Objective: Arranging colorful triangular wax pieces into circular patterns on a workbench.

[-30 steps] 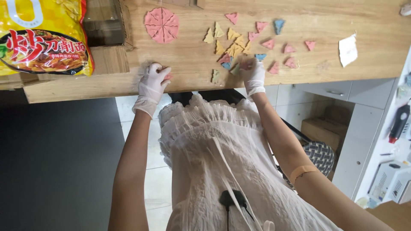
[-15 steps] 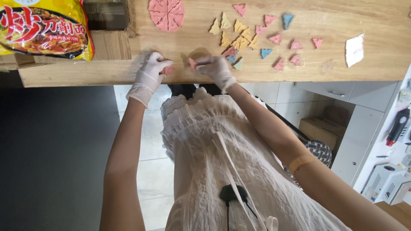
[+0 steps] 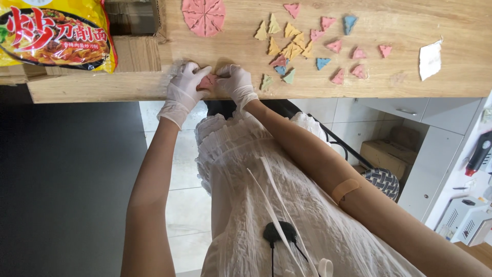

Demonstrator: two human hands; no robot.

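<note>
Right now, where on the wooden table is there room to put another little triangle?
Bare wood lies between the pink cut disc and the yellow triangles, and between the pink triangles and the white paper scrap. It is crowded around the triangles and by both gloved hands.

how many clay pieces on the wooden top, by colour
loose pink triangles: 8
held pink triangle: 1, pinched between left hand and right hand
yellow triangles: 7, roughly, since they overlap
blue triangles: 3
green triangles: 2
round pink disc, scored into wedges: 1
total: about 22
</note>
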